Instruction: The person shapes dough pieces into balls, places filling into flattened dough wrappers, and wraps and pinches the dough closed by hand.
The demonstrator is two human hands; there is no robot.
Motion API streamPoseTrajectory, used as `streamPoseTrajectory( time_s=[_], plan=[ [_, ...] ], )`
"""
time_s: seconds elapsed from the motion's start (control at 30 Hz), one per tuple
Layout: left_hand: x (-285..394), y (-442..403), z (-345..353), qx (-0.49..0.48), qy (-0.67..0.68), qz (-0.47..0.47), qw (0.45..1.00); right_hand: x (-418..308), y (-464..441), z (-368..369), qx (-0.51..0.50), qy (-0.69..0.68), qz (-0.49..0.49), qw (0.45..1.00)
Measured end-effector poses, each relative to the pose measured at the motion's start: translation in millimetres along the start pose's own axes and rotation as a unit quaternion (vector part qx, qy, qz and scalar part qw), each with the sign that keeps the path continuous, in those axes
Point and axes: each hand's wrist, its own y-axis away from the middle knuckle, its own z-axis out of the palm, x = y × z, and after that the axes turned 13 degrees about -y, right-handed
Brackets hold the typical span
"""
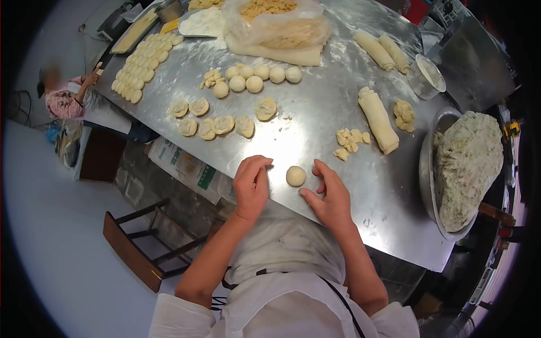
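A smooth round dough ball [296, 176] rests on the steel table [315, 129] near its front edge. To the left of it is my left hand [252, 186], fingers curved, holding nothing. On the other side, my right hand [329, 194] has thumb and fingers apart, close to the ball but not closed on it. Ahead lie several flattened dough rounds with a pale filling, one filled round [265, 109] apart from the others. Behind them sits a group of plain dough balls [255, 84]. Small torn dough pieces [349, 139] lie ahead of my right hand.
A dough roll [377, 121] and a dough lump [404, 115] lie to the right, near a metal basin [426, 169] heaped with a greenish-grey mass. At the back are a plastic bag of crumbly filling [270, 25] and a flour tray [203, 22]. Another person [65, 101] is at far left.
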Motion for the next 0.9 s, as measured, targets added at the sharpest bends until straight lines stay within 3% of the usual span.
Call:
streamPoseTrajectory(
  time_s=[0.2, 0.3, 0.43, 0.57, 0.67, 0.8, 0.9],
  plan=[
    [-2, -17, 15, -0.017, 0.042, -0.008, 0.999, -3, -21, 16, -0.053, 0.074, -0.123, 0.988],
    [-10, -17, 21, 0.0, 0.012, -0.001, 1.0, 0, -30, 19, -0.09, 0.09, -0.097, 0.987],
    [-11, -17, 15, 0.002, -0.056, 0.063, 0.996, 1, -52, 13, -0.046, 0.051, -0.042, 0.997],
    [-5, -19, 13, 0.007, -0.064, 0.05, 0.997, -11, -94, 7, 0.009, -0.011, -0.009, 1.0],
    [-6, -19, 13, 0.013, -0.064, 0.046, 0.997, -21, -135, 13, 0.041, 0.021, -0.077, 0.996],
    [-9, -19, 13, 0.018, -0.063, 0.044, 0.997, -31, -190, 37, 0.019, 0.02, -0.082, 0.996],
    [-14, -18, 15, 0.022, -0.066, 0.047, 0.996, -22, -229, 61, 0.038, 0.009, -0.139, 0.989]
  ],
)
